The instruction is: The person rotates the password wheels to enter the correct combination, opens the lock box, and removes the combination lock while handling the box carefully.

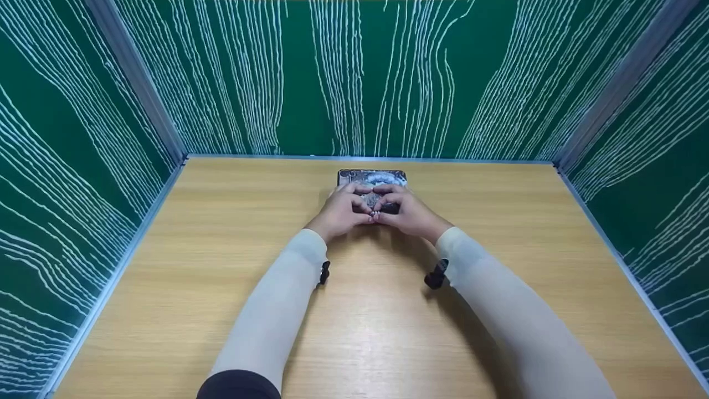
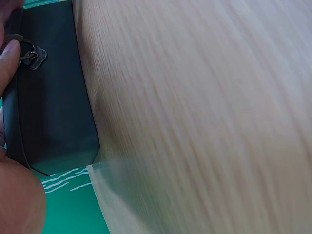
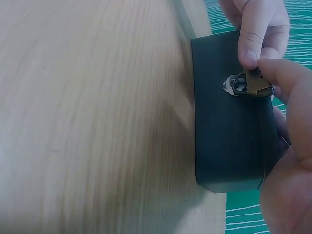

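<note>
A dark box with a pictured lid stands at the far side of the table. On its front is a metal hasp, with a small brass padlock at it. My left hand and right hand meet at this front, thumbs almost touching. In the right wrist view, both thumbs are on the padlock, left from above and right from the side. Other fingers curl over the lid, partly hidden. The dark front fills the left side of the left wrist view.
The box sits on a light wooden table, near the rear edge. Green panels with white wavy lines rise behind and at both sides, joined by grey corner posts. A dark device is worn at the right wrist.
</note>
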### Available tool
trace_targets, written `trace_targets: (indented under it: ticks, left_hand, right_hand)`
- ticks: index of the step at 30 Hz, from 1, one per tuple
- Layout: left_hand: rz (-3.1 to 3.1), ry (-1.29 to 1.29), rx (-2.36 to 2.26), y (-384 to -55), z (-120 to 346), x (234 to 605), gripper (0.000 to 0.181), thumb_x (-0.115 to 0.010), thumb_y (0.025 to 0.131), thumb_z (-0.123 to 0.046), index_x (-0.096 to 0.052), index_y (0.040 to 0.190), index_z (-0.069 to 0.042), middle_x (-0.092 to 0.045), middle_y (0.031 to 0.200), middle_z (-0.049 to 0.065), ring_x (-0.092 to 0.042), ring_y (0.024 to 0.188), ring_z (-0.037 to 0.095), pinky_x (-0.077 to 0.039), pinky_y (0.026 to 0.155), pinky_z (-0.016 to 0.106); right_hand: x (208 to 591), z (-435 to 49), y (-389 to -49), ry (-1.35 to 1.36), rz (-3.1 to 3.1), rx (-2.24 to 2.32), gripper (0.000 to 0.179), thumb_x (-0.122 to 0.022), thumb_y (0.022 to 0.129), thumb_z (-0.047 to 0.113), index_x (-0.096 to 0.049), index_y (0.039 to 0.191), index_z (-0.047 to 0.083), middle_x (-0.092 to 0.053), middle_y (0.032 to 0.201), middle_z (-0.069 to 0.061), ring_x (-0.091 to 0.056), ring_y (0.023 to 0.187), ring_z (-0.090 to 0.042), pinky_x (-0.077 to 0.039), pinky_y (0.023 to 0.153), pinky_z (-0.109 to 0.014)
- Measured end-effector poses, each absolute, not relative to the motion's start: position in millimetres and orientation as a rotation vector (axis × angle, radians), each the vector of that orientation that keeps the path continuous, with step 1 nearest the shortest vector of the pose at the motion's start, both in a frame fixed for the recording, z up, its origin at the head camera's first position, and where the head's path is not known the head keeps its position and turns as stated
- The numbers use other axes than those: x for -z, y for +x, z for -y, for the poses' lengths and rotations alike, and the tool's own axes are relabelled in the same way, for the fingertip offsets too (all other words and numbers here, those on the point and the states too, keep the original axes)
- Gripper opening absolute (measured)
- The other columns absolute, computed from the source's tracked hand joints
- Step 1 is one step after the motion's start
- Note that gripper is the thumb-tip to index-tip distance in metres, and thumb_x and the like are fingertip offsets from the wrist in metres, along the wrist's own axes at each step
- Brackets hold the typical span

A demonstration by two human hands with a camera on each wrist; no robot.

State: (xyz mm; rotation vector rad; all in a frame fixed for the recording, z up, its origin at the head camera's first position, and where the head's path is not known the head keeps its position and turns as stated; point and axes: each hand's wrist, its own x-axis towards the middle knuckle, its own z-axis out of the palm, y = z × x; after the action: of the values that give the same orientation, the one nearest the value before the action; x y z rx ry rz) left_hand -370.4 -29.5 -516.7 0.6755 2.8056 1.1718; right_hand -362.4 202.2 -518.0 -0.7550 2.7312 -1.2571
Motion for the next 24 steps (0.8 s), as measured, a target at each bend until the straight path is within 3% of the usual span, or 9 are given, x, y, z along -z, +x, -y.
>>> trace_targets:
  ticks: [9, 24]
  left_hand:
    - [-2.794, 0.632, -1.179, -370.5, 29.9, 517.7, 0.012, -0.094, 0.095, -0.028, -0.089, 0.099, -0.019, -0.061, 0.164, -0.006, -0.038, 0.167, 0.032, -0.02, 0.144, 0.054]
    - [-2.818, 0.65, -1.173, -370.3, 30.8, 519.1, 0.013, -0.095, 0.093, -0.028, -0.088, 0.097, -0.018, -0.061, 0.165, -0.005, -0.038, 0.168, 0.032, -0.019, 0.144, 0.053]
  right_hand:
    - [518.9, -202.3, -361.4, -0.764, -2.744, 1.268, 0.016, -0.089, 0.099, 0.017, -0.078, 0.11, 0.015, -0.058, 0.168, -0.013, -0.044, 0.163, -0.043, -0.027, 0.14, -0.065]
    - [516.4, -200.9, -360.8, -0.758, -2.754, 1.221, 0.006, -0.084, 0.103, 0.015, -0.081, 0.106, 0.012, -0.057, 0.168, -0.013, -0.044, 0.162, -0.042, -0.025, 0.142, -0.064]
